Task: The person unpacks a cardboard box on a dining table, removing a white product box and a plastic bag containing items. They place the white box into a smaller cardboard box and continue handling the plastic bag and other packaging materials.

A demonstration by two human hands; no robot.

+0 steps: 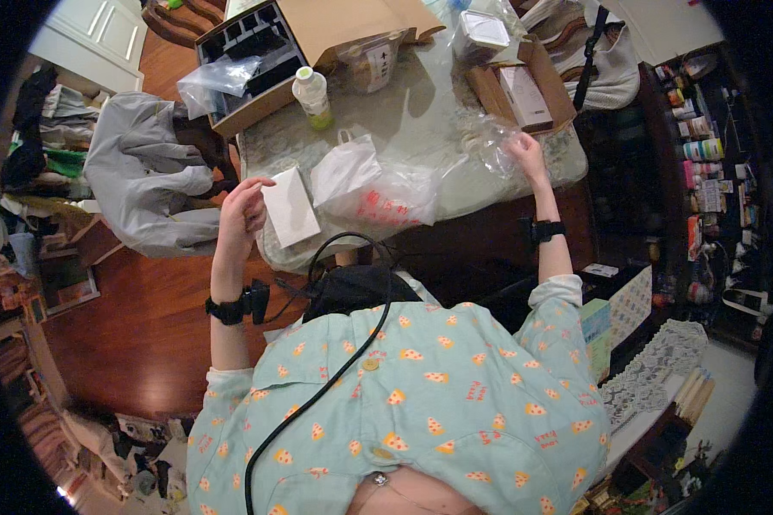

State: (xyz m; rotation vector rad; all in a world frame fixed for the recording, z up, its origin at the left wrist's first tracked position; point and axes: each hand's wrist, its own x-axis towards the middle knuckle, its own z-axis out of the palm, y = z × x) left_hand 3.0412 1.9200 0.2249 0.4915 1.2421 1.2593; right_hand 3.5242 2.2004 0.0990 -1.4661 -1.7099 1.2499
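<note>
My left hand (241,207) is at the table's left front corner, fingers bent. Its index finger meets the upper left corner of a flat white rectangular pad or box (291,207); whether it grips it is hidden. Over the right side of the table, my right hand (527,156) pinches the edge of crumpled clear plastic film (489,145). Between my hands lie a white plastic bag (346,168) and a translucent bag with red writing (402,196). Just beyond my right hand, an open cardboard box (557,90) holds a slim white box (525,96).
A bottle with a green cap (312,100) stands near a large open carton (232,119) with black inserts. Behind are a clear food pouch (370,64) and a lidded plastic tub (482,35). A black cable (335,360) crosses my shirt. A garment-draped chair (135,167) stands left.
</note>
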